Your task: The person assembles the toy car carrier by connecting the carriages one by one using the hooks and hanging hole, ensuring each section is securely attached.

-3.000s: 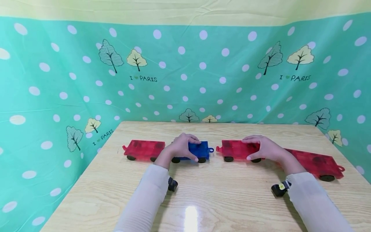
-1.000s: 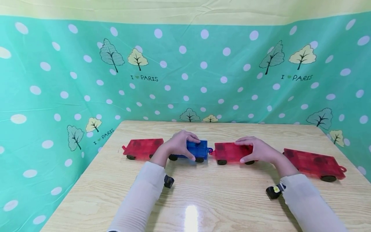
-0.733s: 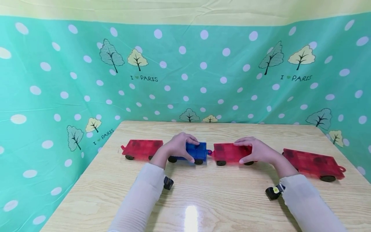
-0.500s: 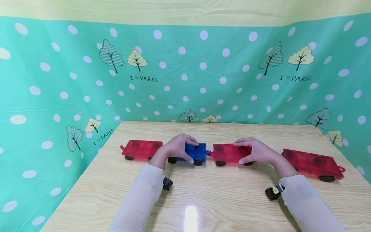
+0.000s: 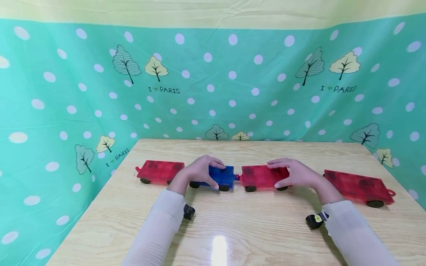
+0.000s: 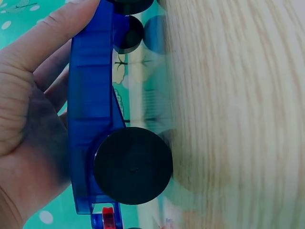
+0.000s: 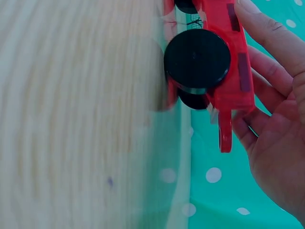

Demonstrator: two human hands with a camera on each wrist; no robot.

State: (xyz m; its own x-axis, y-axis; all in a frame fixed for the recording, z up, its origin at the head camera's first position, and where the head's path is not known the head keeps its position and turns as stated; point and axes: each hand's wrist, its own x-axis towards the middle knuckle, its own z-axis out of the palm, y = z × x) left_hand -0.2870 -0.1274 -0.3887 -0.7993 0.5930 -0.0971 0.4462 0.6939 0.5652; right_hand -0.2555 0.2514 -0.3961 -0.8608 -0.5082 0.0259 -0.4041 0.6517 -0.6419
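My left hand (image 5: 200, 170) grips a blue toy train car (image 5: 226, 175) across its width, thumb on the near side. A red toy train car (image 5: 257, 176) is held the same way by my right hand (image 5: 297, 173). Between them, the red car's hook sits at the blue car's ring. Another red car (image 5: 163, 171) stands left of the blue one. In the left wrist view, a small red coupling piece (image 6: 108, 218) sits in the blue car's (image 6: 93, 95) end coupling. The right wrist view shows the held red car's free ring (image 7: 225, 136) beside the palm.
A separate red car (image 5: 357, 186) stands angled at the right, near my right forearm. The wooden table (image 5: 256, 229) ends at a green dotted cloth (image 5: 233, 92) behind. Black cameras (image 5: 314, 221) are strapped to both wrists.
The blue car and the right-hand red car were apart; their couplings now meet. Both hands and the cars in the row have shifted left. The far-right red car stays put.
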